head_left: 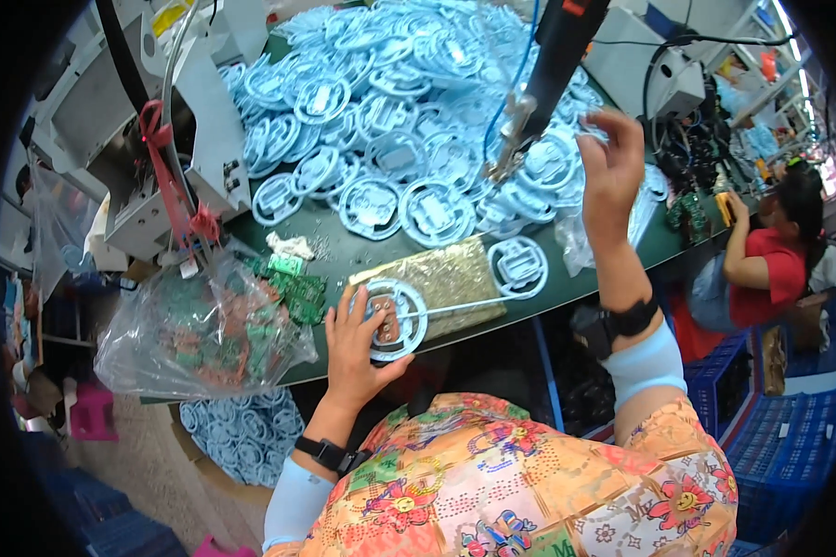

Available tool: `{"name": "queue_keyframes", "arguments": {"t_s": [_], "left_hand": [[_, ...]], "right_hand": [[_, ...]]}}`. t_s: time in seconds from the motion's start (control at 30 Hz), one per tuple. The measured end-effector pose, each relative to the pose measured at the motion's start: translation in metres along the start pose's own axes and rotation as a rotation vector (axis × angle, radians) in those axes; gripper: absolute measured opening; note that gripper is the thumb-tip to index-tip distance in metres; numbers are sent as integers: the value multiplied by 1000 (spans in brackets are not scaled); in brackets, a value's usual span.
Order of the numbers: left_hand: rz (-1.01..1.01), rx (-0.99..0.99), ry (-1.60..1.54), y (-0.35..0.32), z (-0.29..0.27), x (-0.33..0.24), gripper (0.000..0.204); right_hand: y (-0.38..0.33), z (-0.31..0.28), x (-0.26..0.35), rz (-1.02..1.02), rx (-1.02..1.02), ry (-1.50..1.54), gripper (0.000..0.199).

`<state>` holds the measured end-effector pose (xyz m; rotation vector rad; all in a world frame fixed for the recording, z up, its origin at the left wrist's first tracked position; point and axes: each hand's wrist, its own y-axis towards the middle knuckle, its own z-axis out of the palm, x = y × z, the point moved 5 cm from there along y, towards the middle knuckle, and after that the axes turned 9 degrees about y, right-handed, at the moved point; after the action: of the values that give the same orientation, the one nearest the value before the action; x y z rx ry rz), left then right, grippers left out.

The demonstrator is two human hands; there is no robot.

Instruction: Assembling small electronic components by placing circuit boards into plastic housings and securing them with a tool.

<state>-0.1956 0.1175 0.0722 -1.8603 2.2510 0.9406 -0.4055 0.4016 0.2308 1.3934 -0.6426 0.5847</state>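
Note:
My left hand [348, 348] holds a light-blue round plastic housing [421, 320] at the table's near edge, its fingers spread over the left side. A small brown circuit board [386, 320] sits inside the housing, under my fingertips. From there a thin pale strip [460, 305] runs right toward a second light-blue housing [517, 267]. My right hand [613, 162] is raised at the right, fingers loosely curled and apart, with nothing visible in them. Left of it hangs a dark power screwdriver [557, 70], its metal tip [503, 165] over the heap of light-blue housings [381, 116].
A flat block wrapped in clear film [455, 269] lies beneath the strip. At left, a clear bag of circuit boards [204, 325] stands beside a grey machine [149, 167]. A box of blue parts [241, 436] is below. Another person [771, 251] sits at far right by blue crates [790, 455].

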Motion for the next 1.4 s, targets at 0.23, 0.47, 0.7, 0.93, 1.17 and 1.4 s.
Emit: {"name": "queue_keyframes", "arguments": {"t_s": [0.23,0.47,0.7,0.93,1.17,1.4], "left_hand": [[13,-7,-7,-1,-1,0,75],[13,-8,-16,4,-2,0,73],[-16,-52,61,13,-6,-7,41],[-46,-124,179,9,-3,-3,19],[-38,-140,112,9,-6,-2,18],[-39,-114,125,8,-6,-2,21]], "right_hand": [[72,57,0,158,330,245,24],[62,97,55,104,311,303,22],[-8,148,88,316,382,652,24],[-9,152,119,212,342,561,17],[16,139,132,51,248,519,37],[-5,163,118,255,243,582,31]]}}
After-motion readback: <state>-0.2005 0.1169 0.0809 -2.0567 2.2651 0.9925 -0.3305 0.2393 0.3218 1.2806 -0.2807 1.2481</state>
